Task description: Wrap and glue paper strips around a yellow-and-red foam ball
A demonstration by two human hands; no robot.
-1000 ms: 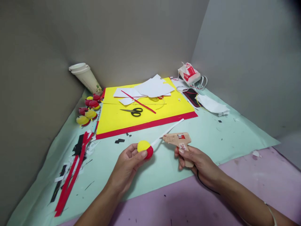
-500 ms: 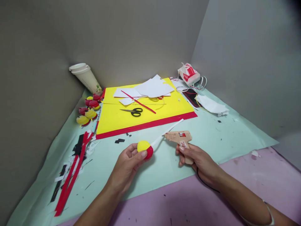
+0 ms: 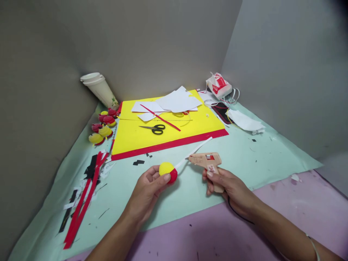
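Between the thumb and fingers of my left hand point(image 3: 148, 192) is a small round yellow-and-red ribbed paper piece point(image 3: 166, 171). A narrow white paper strip point(image 3: 198, 146) runs from its right side, slanting up and away to the right. My right hand point(image 3: 230, 185) is wrapped round the handle of a beige glue gun point(image 3: 206, 159). Its metal nozzle points left at the strip, a short way from the round piece; whether it touches the strip I cannot tell. A dark cord trails from the handle under my right wrist.
Black-handled scissors point(image 3: 157, 129) and white paper sheets point(image 3: 174, 101) lie on a yellow board point(image 3: 130, 137). Several red-and-yellow pieces point(image 3: 104, 131) sit at left, near a leaning white cup point(image 3: 99, 88). Red strips point(image 3: 84, 203) lie front left, a tissue pack point(image 3: 219, 86) back right.
The glue gun in my right hand has shifted slightly left and down, its nozzle a little closer to the round piece. My left hand stays almost still.
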